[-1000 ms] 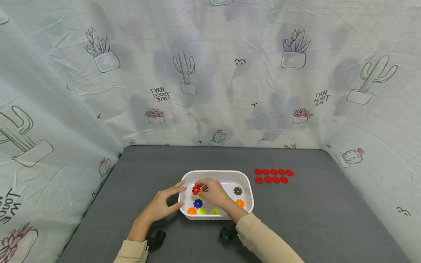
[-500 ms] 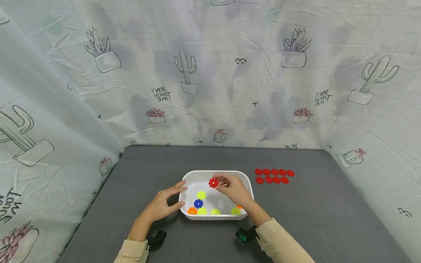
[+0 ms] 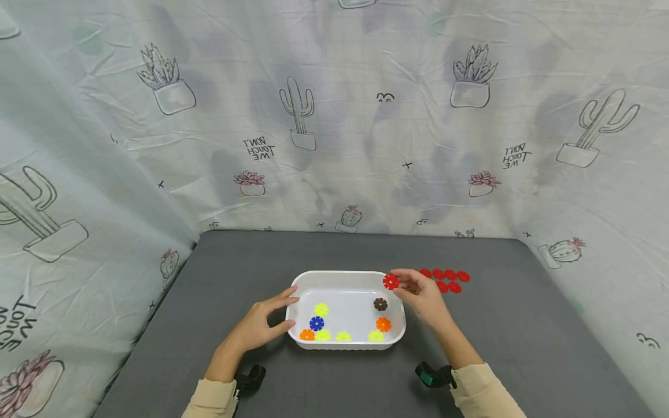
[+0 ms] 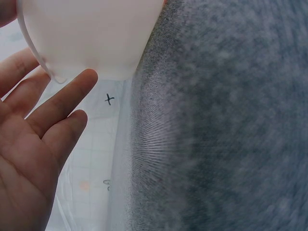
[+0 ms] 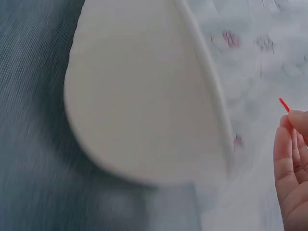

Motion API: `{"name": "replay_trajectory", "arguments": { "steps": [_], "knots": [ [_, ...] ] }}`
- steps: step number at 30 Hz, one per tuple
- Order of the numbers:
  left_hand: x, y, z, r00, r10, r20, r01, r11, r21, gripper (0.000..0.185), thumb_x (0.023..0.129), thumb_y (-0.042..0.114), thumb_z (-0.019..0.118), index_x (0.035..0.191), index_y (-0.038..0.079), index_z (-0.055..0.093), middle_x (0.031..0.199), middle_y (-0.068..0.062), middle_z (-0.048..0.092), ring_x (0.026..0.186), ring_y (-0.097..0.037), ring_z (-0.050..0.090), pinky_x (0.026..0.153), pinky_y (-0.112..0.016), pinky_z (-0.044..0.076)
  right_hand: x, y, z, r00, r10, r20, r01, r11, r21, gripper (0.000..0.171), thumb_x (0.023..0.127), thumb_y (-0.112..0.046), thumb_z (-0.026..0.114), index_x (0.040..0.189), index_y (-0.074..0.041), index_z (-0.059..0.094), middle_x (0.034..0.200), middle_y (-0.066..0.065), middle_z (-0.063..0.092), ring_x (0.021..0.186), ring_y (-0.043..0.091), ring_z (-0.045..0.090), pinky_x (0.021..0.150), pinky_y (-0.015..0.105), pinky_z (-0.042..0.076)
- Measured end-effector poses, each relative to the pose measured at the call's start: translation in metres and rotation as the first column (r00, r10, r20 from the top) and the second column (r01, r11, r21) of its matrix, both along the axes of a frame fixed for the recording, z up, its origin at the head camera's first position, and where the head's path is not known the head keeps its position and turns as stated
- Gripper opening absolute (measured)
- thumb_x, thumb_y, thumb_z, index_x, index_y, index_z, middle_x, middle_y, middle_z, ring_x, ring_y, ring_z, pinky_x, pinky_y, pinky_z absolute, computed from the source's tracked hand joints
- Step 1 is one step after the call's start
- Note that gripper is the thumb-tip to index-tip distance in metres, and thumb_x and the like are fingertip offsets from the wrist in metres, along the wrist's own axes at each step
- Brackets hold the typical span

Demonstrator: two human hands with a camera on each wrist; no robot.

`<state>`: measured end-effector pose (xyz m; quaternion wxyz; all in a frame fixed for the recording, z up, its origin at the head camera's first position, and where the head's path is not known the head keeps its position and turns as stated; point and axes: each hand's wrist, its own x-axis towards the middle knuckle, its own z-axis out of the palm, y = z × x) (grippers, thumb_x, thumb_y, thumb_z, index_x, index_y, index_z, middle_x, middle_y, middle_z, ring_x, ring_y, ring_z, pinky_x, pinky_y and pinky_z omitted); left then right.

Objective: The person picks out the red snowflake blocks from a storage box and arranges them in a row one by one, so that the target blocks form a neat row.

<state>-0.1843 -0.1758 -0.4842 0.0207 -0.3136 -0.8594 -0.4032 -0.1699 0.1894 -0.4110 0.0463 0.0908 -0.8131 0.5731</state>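
Observation:
A white plastic tray (image 3: 347, 296) sits in the middle of the grey table. My left hand (image 3: 255, 325) rests at its left end, the thumb and fingers spread and nearly straight against the rim. In the left wrist view those fingers (image 4: 72, 96) lie along the outside of the tray wall. My right hand (image 3: 428, 302) pinches a red notched plastic disc (image 3: 390, 282) between thumb and fingertips above the tray's right back corner. The right wrist view shows this disc (image 5: 284, 105) edge-on. Inside the tray lie a blue disc (image 3: 316, 324), a brown one (image 3: 380, 304), and several yellow and orange discs.
Several red discs (image 3: 450, 274) lie in two rows on the table right of the tray, partly hidden by the right hand. A patterned white cloth (image 3: 355, 145) hangs behind and beside the grey table (image 3: 251, 249). Black straps (image 3: 436, 376) sit at both wrists.
My right hand has carried the red disc rightward from the tray's left part to its right back corner, uncovering the brown and orange discs. The left hand stays at the rim.

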Motion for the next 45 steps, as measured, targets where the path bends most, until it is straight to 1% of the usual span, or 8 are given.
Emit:
{"name": "replay_trajectory", "arguments": {
  "steps": [4, 10, 14, 22, 28, 35, 41, 45],
  "knots": [
    [0.0, 0.001, 0.001, 1.0, 0.0, -0.001, 0.0, 1.0, 0.002, 0.048, 0.082, 0.034, 0.063, 0.124, 0.012, 0.054, 0.139, 0.0, 0.041, 0.124, -0.021, 0.042, 0.094, -0.048, 0.04, -0.004, 0.03, -0.022, 0.997, -0.074, -0.035, 0.073, 0.997, -0.03, 0.035, 0.08, -0.005, 0.065, 0.113, 0.002, 0.057, 0.1, 0.019, 0.058, 0.081, 0.007, 0.055, 0.068, 0.015, 0.049],
    [0.0, 0.003, 0.001, 1.0, -0.001, -0.009, 0.001, 1.0, -0.004, 0.048, 0.082, 0.033, 0.063, 0.124, 0.012, 0.054, 0.139, 0.0, 0.041, 0.124, -0.022, 0.043, 0.094, -0.048, 0.041, -0.008, 0.072, -0.044, 0.97, -0.242, 0.009, 0.242, 0.97, -0.005, 0.039, 0.081, -0.013, 0.065, 0.117, -0.001, 0.056, 0.097, 0.004, 0.057, 0.078, -0.001, 0.054, 0.066, 0.012, 0.048],
    [-0.001, 0.004, 0.002, 1.0, 0.002, 0.004, -0.002, 1.0, -0.001, 0.048, 0.082, 0.034, 0.063, 0.124, 0.013, 0.054, 0.14, 0.001, 0.04, 0.124, -0.022, 0.043, 0.094, -0.048, 0.04, -0.01, 0.096, -0.053, 0.927, -0.37, 0.057, 0.371, 0.929, -0.004, 0.041, 0.082, -0.013, 0.064, 0.12, -0.002, 0.054, 0.096, -0.005, 0.054, 0.078, -0.004, 0.053, 0.066, 0.01, 0.047],
    [-0.001, 0.003, 0.0, 1.0, -0.007, 0.0, 0.007, 1.0, 0.005, 0.048, 0.082, 0.034, 0.063, 0.125, 0.013, 0.054, 0.139, -0.001, 0.041, 0.125, -0.021, 0.042, 0.095, -0.049, 0.04, -0.016, 0.133, -0.063, 0.823, -0.546, 0.159, 0.559, 0.828, -0.047, 0.041, 0.083, -0.005, 0.061, 0.122, 0.0, 0.052, 0.089, -0.014, 0.055, 0.074, -0.009, 0.055, 0.063, 0.011, 0.047],
    [0.001, 0.004, 0.001, 1.0, 0.004, 0.005, -0.004, 1.0, 0.002, 0.048, 0.082, 0.034, 0.062, 0.124, 0.013, 0.054, 0.14, 0.001, 0.04, 0.125, -0.021, 0.041, 0.095, -0.05, 0.039, -0.019, 0.147, -0.072, 0.77, -0.602, 0.21, 0.62, 0.785, -0.025, 0.042, 0.083, -0.005, 0.059, 0.124, -0.001, 0.051, 0.086, -0.018, 0.056, 0.067, -0.009, 0.052, 0.058, 0.013, 0.047],
    [0.002, 0.004, 0.0, 1.0, 0.006, -0.007, -0.006, 1.0, 0.005, 0.048, 0.082, 0.033, 0.063, 0.124, 0.011, 0.054, 0.14, 0.0, 0.039, 0.127, -0.023, 0.04, 0.095, -0.052, 0.038, -0.024, 0.154, -0.081, 0.767, -0.604, 0.217, 0.613, 0.79, 0.03, 0.042, 0.084, -0.004, 0.058, 0.125, 0.0, 0.05, 0.092, -0.01, 0.056, 0.068, -0.01, 0.05, 0.059, 0.012, 0.047],
    [0.004, 0.003, -0.003, 1.0, 0.007, -0.026, -0.007, 1.0, 0.01, 0.047, 0.082, 0.03, 0.064, 0.124, 0.011, 0.055, 0.139, -0.001, 0.041, 0.126, -0.022, 0.041, 0.092, -0.053, 0.04, -0.028, 0.158, -0.089, 0.774, -0.605, 0.186, 0.603, 0.794, 0.074, 0.04, 0.081, 0.002, 0.057, 0.121, 0.004, 0.052, 0.084, -0.01, 0.056, 0.061, -0.01, 0.05, 0.056, 0.01, 0.047],
    [0.005, 0.003, -0.003, 0.999, 0.008, -0.033, -0.008, 1.0, 0.002, 0.047, 0.082, 0.03, 0.064, 0.123, 0.011, 0.055, 0.14, -0.003, 0.041, 0.126, -0.023, 0.04, 0.091, -0.055, 0.039, -0.029, 0.159, -0.093, 0.774, -0.607, 0.18, 0.589, 0.795, 0.146, 0.04, 0.082, 0.0, 0.056, 0.121, 0.004, 0.052, 0.093, 0.003, 0.06, 0.06, -0.011, 0.049, 0.056, 0.01, 0.047]
  ]
}}
